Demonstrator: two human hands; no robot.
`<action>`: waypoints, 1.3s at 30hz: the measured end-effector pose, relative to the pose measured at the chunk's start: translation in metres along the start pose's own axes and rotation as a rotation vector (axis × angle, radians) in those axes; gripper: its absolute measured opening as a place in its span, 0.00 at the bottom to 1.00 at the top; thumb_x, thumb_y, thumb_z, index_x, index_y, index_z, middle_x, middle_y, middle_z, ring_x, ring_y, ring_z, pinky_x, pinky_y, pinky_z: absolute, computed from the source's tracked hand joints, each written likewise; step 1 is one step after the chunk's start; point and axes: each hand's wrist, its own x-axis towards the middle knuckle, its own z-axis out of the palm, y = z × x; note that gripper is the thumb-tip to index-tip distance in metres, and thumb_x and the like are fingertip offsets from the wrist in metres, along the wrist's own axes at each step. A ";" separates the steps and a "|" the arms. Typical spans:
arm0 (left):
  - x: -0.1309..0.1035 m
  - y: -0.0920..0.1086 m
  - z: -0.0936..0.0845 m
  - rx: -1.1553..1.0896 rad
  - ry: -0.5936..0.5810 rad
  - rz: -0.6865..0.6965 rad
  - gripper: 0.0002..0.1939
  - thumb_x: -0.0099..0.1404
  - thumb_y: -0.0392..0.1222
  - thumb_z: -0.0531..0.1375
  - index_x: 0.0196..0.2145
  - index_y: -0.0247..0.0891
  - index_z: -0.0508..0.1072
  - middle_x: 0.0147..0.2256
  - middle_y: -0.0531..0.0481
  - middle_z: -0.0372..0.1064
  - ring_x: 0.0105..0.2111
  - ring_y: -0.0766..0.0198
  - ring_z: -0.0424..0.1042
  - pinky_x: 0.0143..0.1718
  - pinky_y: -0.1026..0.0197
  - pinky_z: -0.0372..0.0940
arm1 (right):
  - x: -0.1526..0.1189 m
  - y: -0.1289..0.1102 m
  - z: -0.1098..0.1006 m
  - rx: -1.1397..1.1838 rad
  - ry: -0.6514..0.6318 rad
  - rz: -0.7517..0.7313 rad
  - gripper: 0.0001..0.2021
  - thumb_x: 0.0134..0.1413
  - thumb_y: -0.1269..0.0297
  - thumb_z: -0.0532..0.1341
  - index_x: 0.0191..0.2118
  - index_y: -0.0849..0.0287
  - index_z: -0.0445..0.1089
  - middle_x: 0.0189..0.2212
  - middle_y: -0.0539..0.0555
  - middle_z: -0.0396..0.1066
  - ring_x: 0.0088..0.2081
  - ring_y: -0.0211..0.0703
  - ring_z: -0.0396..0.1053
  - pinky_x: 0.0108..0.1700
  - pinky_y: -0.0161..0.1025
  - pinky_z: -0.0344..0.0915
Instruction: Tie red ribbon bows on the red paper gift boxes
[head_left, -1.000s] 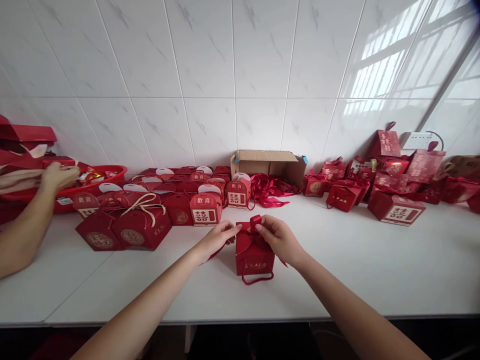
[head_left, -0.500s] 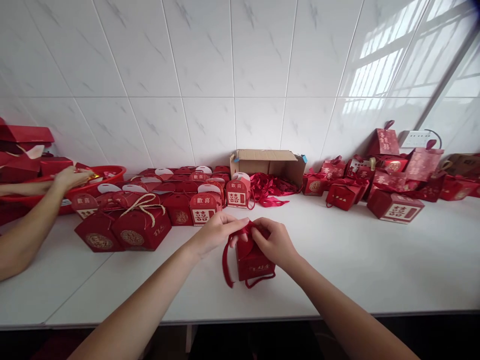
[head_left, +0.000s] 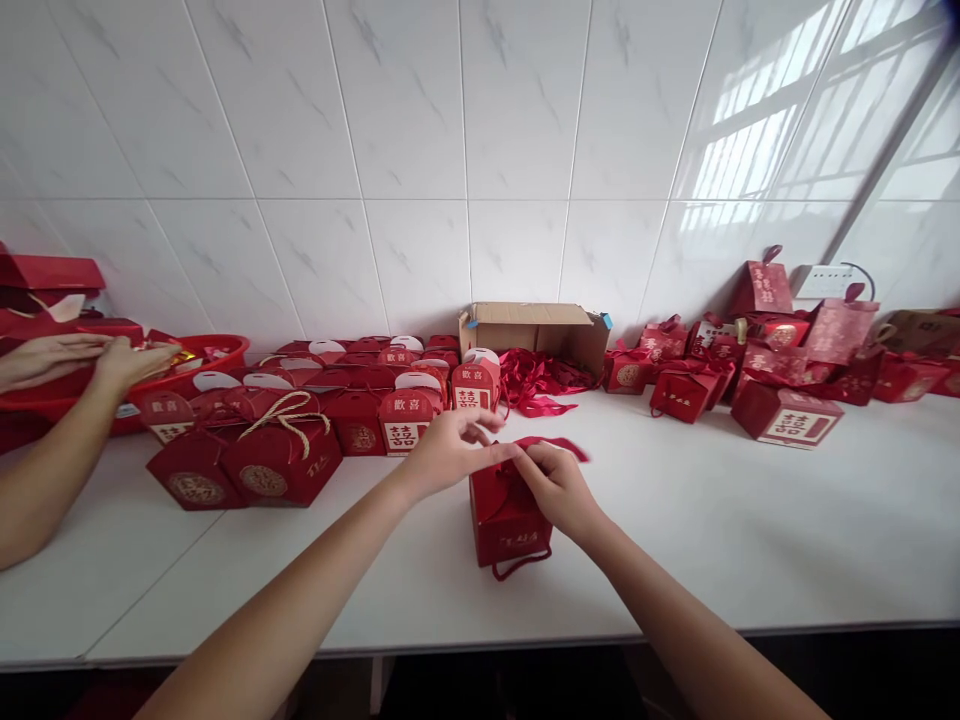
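Observation:
A small red gift box [head_left: 511,520] with gold lettering stands on the white table in front of me, a red cord hanging at its lower front. Over its top, my right hand [head_left: 559,485] pinches a red ribbon [head_left: 559,446], whose loose end sticks out to the right behind the fingers. My left hand [head_left: 454,450] is at the box's upper left. Its thumb reaches to the right fingertips while its other fingers are curled loosely apart from the thumb. The ribbon's middle is hidden behind my fingers.
Red gift boxes [head_left: 281,465] crowd the left. An open cardboard box [head_left: 536,313] of red ribbons [head_left: 536,385] stands at the back. More tied boxes [head_left: 787,412] fill the right, near a power strip [head_left: 821,281]. At far left, another person's hands [head_left: 124,362] work above a red basin [head_left: 225,352].
The ribbon's loose end has swung from the box's left side to behind its right. My left fingers have lifted and opened. The other person's hands have come together.

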 end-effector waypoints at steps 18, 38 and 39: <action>-0.031 -0.035 0.041 0.106 0.327 0.166 0.04 0.58 0.32 0.57 0.28 0.39 0.69 0.30 0.53 0.73 0.32 0.64 0.72 0.38 0.63 0.65 | -0.011 -0.006 -0.003 -0.167 0.054 -0.035 0.10 0.54 0.60 0.58 0.35 0.57 0.76 0.36 0.57 0.70 0.34 0.44 0.69 0.36 0.40 0.66; -0.025 -0.043 0.056 -0.266 0.422 0.101 0.08 0.61 0.40 0.58 0.39 0.38 0.67 0.38 0.47 0.70 0.40 0.63 0.71 0.43 0.59 0.67 | -0.012 0.008 0.004 0.415 -0.010 0.266 0.14 0.52 0.53 0.61 0.28 0.58 0.76 0.51 0.61 0.66 0.65 0.52 0.44 0.53 0.46 0.61; -0.026 -0.043 0.055 -0.228 0.415 0.120 0.07 0.61 0.41 0.59 0.37 0.37 0.68 0.38 0.46 0.70 0.41 0.62 0.71 0.44 0.58 0.66 | -0.013 0.008 0.005 0.423 0.006 0.265 0.14 0.52 0.53 0.61 0.28 0.57 0.76 0.51 0.60 0.66 0.65 0.52 0.44 0.54 0.46 0.60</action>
